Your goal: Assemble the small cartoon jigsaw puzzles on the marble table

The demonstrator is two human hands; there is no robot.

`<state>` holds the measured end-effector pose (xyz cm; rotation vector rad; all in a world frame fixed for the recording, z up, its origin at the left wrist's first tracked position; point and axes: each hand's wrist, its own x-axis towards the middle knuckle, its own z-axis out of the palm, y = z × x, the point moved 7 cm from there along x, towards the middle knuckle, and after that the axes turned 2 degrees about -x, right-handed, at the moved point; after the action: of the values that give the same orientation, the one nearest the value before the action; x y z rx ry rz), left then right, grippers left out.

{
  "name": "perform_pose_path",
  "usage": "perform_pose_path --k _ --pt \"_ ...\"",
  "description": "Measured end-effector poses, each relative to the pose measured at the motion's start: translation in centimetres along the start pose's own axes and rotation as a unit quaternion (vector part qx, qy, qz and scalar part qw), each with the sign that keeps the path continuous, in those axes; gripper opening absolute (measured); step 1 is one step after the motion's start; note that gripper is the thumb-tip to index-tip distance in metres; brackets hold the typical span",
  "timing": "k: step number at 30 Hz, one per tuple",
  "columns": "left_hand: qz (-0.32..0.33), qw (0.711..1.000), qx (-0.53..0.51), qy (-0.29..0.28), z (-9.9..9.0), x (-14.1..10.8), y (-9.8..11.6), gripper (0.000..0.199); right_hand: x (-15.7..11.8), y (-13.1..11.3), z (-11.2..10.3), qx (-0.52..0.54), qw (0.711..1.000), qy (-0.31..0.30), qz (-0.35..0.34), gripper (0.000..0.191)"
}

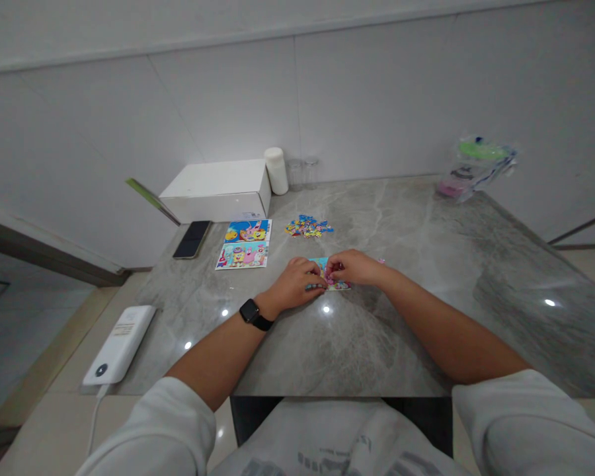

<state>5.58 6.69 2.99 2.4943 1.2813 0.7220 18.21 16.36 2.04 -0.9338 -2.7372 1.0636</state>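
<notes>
A small colourful puzzle [340, 286] lies on the grey table in front of me, partly covered by my hands. My left hand [299, 283] rests at its left edge, fingers bent and close together; whatever they may hold is too small to name. My right hand [350, 267] is over the puzzle's upper right part, its fingertips pinched down on it, and a piece between them cannot be made out. Beyond my hands sits a loose pile of puzzle pieces [308, 227]. To the left is a printed picture sheet [244, 255] with cartoon figures.
On the grey marble table [416, 330], a phone [193, 239], white box [218, 188], white bottle [276, 172] and two clear glasses [303, 174] stand at the back left. A white power bank [120, 344] is near the left edge, a plastic bag [476, 168] at the back right.
</notes>
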Motion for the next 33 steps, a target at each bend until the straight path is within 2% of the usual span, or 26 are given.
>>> perform_pose_path --k 9,15,20,26,29,33 --pt "0.000 1.000 -0.002 -0.004 0.2 0.0 0.0 0.020 0.5 0.3 0.6 -0.073 0.997 0.023 0.006 0.013" --pt "-0.005 1.000 -0.010 0.000 0.2 0.0 0.0 0.023 0.4 0.1 0.7 -0.078 0.997 0.018 0.020 0.012" --pt "-0.006 1.000 -0.007 -0.003 0.3 0.0 0.0 0.024 0.3 0.2 -0.2 -0.079 0.996 0.048 0.010 0.013" --pt "-0.003 1.000 -0.012 -0.001 0.3 0.0 0.2 0.024 0.5 0.2 0.1 -0.094 0.994 0.046 0.004 0.014" --pt "-0.009 1.000 -0.013 -0.002 0.2 0.1 0.3 0.023 0.5 0.0 -1.0 -0.100 0.992 0.078 -0.007 0.017" --pt "-0.003 1.000 -0.014 0.001 0.0 0.1 0.5 0.021 -0.5 0.9 -5.0 -0.084 0.985 0.150 0.014 0.013"
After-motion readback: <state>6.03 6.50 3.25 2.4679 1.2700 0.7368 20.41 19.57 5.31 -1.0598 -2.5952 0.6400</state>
